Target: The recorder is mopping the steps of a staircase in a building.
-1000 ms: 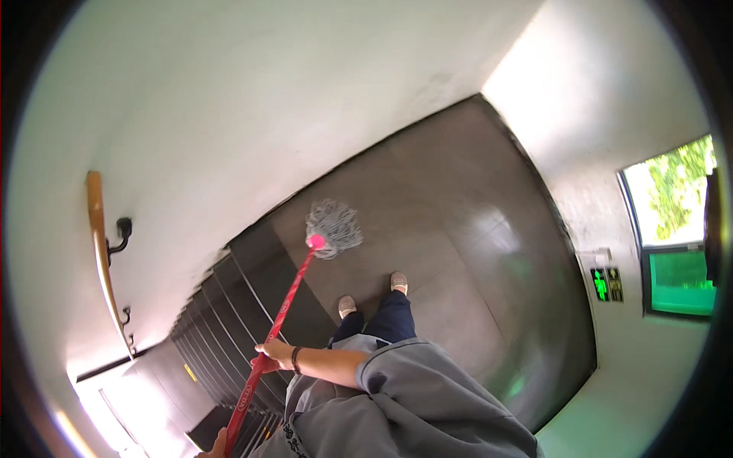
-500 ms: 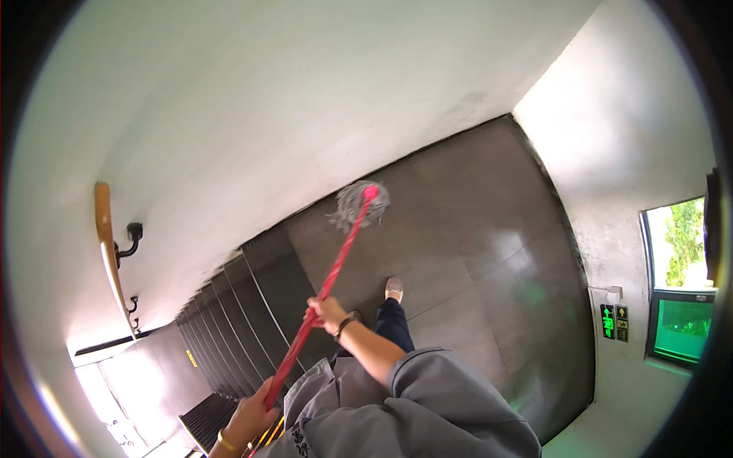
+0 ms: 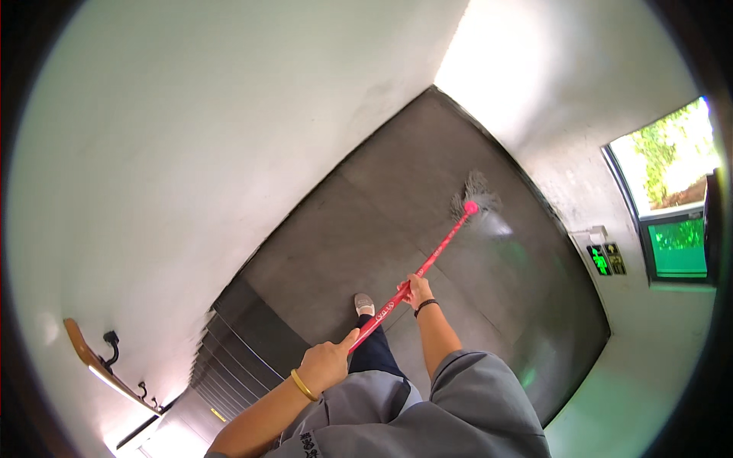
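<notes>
Grey sleeves low in view. Left hand (image 3: pixel 327 363) (gold bangle at the wrist) closed around the near end of a red mop handle (image 3: pixel 416 272), thumb up along it. Right hand (image 3: pixel 418 290), dark band at the wrist, wrapped around the handle further up. One shoe (image 3: pixel 364 304) planted on the dark tiled floor (image 3: pixel 359 221) just beside the handle. Handle slants away to the grey mop head (image 3: pixel 473 198), spread flat on the floor near the far wall. Stairs (image 3: pixel 229 359) drop off left, wooden handrail (image 3: pixel 95 359) beside them. Window (image 3: pixel 672 198) far right.
</notes>
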